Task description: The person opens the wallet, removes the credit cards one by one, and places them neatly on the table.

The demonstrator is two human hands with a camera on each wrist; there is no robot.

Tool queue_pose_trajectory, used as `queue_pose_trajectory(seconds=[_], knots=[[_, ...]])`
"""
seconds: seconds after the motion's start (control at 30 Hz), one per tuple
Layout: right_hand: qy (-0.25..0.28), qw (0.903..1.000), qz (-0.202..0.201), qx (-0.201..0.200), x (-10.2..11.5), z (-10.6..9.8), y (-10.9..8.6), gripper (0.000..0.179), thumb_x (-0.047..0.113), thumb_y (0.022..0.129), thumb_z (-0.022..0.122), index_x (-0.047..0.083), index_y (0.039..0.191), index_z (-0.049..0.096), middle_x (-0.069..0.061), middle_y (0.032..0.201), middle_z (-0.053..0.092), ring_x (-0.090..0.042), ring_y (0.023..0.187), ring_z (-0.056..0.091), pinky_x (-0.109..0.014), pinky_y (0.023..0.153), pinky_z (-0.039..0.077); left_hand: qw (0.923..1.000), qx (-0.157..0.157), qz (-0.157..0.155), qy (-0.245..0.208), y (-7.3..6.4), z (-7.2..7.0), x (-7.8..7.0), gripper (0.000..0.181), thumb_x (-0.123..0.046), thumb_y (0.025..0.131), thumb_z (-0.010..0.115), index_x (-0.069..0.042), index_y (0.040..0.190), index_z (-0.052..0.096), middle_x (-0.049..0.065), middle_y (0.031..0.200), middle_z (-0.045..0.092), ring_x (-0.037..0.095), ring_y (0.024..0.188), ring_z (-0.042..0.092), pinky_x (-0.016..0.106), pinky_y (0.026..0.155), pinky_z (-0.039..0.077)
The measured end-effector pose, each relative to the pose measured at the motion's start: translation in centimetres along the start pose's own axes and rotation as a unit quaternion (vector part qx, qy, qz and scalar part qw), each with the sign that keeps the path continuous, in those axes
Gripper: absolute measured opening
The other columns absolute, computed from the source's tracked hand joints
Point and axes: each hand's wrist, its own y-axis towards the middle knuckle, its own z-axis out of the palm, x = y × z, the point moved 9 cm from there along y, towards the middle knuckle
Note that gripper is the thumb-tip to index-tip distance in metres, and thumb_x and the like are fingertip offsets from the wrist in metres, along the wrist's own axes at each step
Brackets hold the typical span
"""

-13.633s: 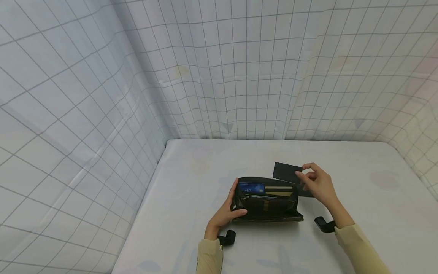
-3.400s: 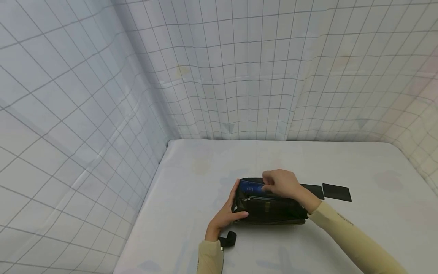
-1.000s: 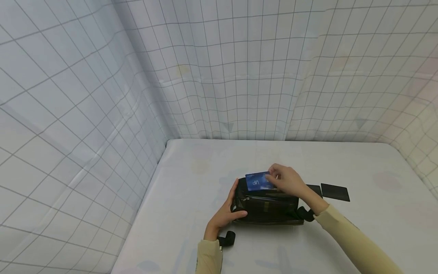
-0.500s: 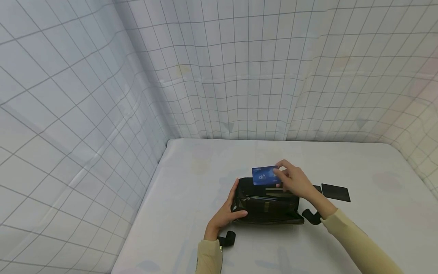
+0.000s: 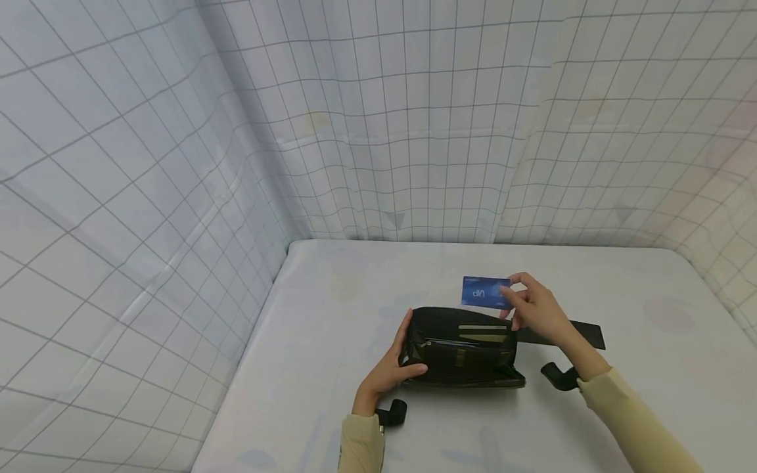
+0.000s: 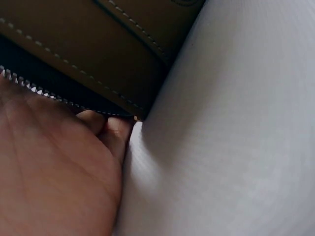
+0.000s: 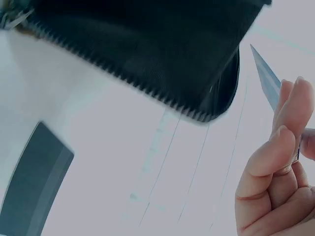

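Note:
A dark zip wallet (image 5: 461, 376) stands spread open on the white table, zip teeth and tan leather showing in the left wrist view. My left hand (image 5: 386, 372) grips its left end, thumb over the front, fingers along the side. Beyond the wallet's back right edge, my right hand (image 5: 538, 314) pinches a blue card (image 5: 481, 292) marked VIP by its right end. That card (image 7: 267, 81) appears nearly edge-on in the right wrist view. Pale strips (image 5: 483, 328) show in the wallet's rear section. The blue card is clear of the wallet.
Two black cards lie right of the wallet: one black card (image 5: 593, 334) farther out, another black card (image 5: 529, 337) nearer, partly hidden by my right hand and the wallet. Black wrist devices (image 5: 393, 412) sit at both wrists. White gridded curtains (image 5: 414, 164) surround the table.
My right hand has drawn the blue card out of the wallet and carried it right and away. Earlier it handled a black card; two now lie at the right. My left hand stays put.

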Motion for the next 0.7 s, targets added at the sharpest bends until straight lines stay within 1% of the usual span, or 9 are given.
queue_pose_trajectory(seconds=[0.17,0.23,0.27,0.4,0.53,0.7], knots=[[-0.005,0.9995,0.012,-0.029,-1.4,-2.3,-0.6,0.051,0.037,0.099,0.051,-0.003,0.128,0.038,-0.016,0.074,0.066,-0.03,0.05,0.059,-0.037,0.054,0.054,1.0,-0.002,0.007,-0.001,0.0,0.0,0.0,0.105,-0.029,0.086,0.071,-0.012,0.153,-0.008,0.007,0.157,-0.009,0.026,0.142,-0.004,0.056,0.108,0.009],[-0.007,0.9991,0.014,-0.039,-1.8,-3.2,-1.0,0.053,0.036,0.099,0.051,-0.004,0.129,0.036,-0.015,0.075,0.067,-0.027,0.049,0.059,-0.037,0.054,0.054,1.0,-0.004,0.007,0.001,0.0,-0.1,0.1,0.105,-0.029,0.086,0.072,-0.012,0.153,-0.007,0.007,0.157,-0.009,0.027,0.142,-0.003,0.057,0.107,0.009],[-0.007,0.9989,0.016,-0.043,-2.0,-3.6,-1.1,0.053,0.035,0.099,0.052,-0.005,0.129,0.035,-0.015,0.076,0.067,-0.028,0.05,0.059,-0.037,0.054,0.054,1.0,-0.005,0.006,0.001,0.0,-0.1,0.1,0.105,-0.029,0.086,0.072,-0.012,0.153,-0.007,0.007,0.157,-0.009,0.027,0.142,-0.003,0.057,0.107,0.009],[-0.018,0.9981,0.02,-0.055,-3.0,-5.1,-1.8,0.056,0.035,0.098,0.053,-0.007,0.13,0.033,-0.015,0.08,0.068,-0.026,0.051,0.06,-0.034,0.053,0.052,1.0,-0.006,0.006,0.002,0.0,-0.1,0.1,0.105,-0.028,0.085,0.072,-0.012,0.153,-0.007,0.008,0.157,-0.008,0.028,0.142,-0.002,0.058,0.107,0.01],[-0.033,0.9966,0.036,-0.067,-4.7,-6.6,-2.6,0.059,0.037,0.098,0.053,-0.007,0.131,0.032,-0.019,0.083,0.068,-0.027,0.053,0.061,-0.032,0.053,0.052,1.0,-0.005,0.003,0.0,0.1,-0.1,0.0,0.105,-0.027,0.086,0.072,-0.012,0.153,-0.007,0.008,0.157,-0.008,0.027,0.142,-0.002,0.056,0.108,0.009],[-0.049,0.9933,0.054,-0.09,-6.9,-9.0,-3.9,0.059,0.038,0.098,0.053,-0.006,0.132,0.034,-0.016,0.081,0.069,-0.03,0.054,0.061,-0.029,0.053,0.051,1.0,-0.003,-0.002,0.006,0.0,-0.1,0.0,0.105,-0.027,0.086,0.072,-0.012,0.153,-0.008,0.005,0.157,-0.009,0.023,0.142,-0.003,0.053,0.108,0.009]])
